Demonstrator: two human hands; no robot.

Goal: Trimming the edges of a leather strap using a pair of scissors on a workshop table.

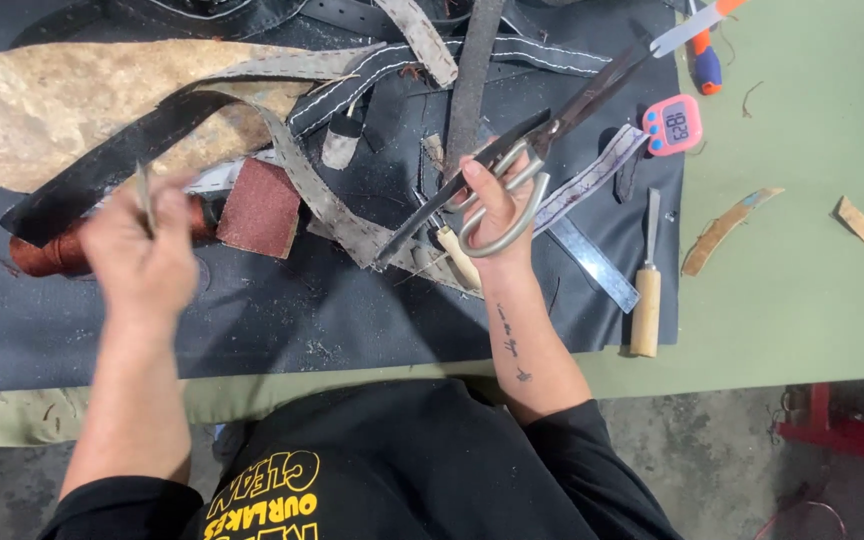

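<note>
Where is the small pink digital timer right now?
In the head view, the small pink digital timer lies at the upper right, on the right edge of the dark mat, just beyond the tips of the large metal scissors held in the right hand.

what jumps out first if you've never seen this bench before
The large scissors gripped in the right hand at centre, blades open, over a tangle of leather straps on a black mat. At left, the blurred left hand holds a thin strip; a pink timer sits upper right.
</note>
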